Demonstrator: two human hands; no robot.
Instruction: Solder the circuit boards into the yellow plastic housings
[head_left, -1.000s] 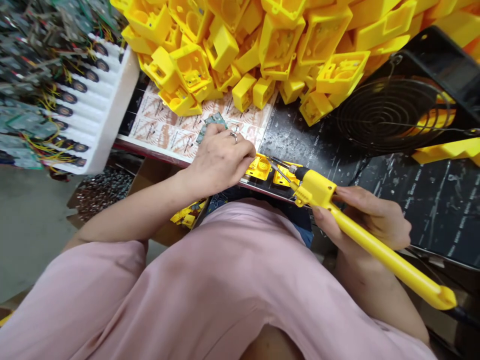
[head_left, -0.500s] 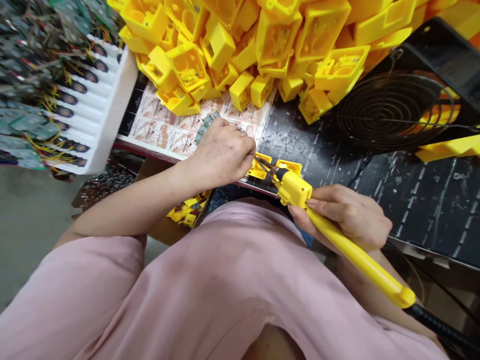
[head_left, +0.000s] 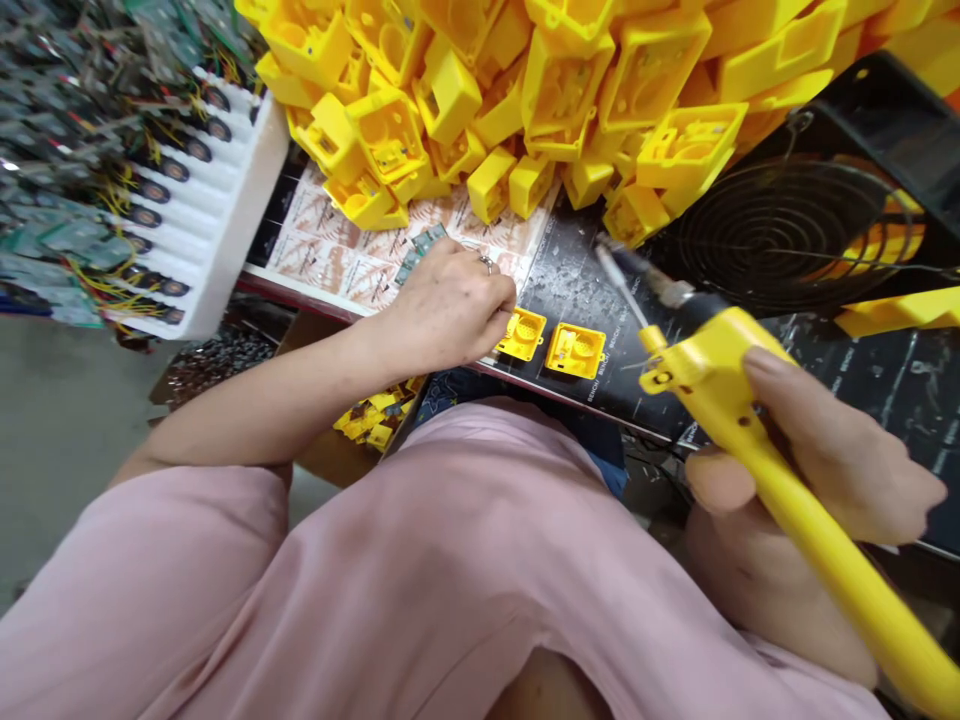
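Note:
In my right hand (head_left: pixel 817 450) is a yellow soldering iron (head_left: pixel 742 370) with a solder feed tube, raised off the table at the right. Its dark tip and the thin tube point up and left over the black mat. My left hand (head_left: pixel 457 300), with a ring on one finger, is curled at the table's front edge, closed on the left side of a small open yellow plastic housing (head_left: pixel 527 333), whose left part it hides. A second such housing (head_left: pixel 576 350) lies just to the right, untouched. Beyond my left knuckles a green circuit board (head_left: pixel 421 250) shows partly.
Many yellow housings (head_left: pixel 566 80) are heaped at the back. A black fan with a wire grille (head_left: pixel 795 235) stands at the right. On the left, a white foam tray (head_left: pixel 244 190) holds wired round parts beside piled circuit boards (head_left: pixel 75 110). Below the table edge, a box holds yellow pieces (head_left: pixel 379 415).
My right hand has drawn the soldering iron away from the housings, to the right and up toward the camera. My left hand stays at the left housing.

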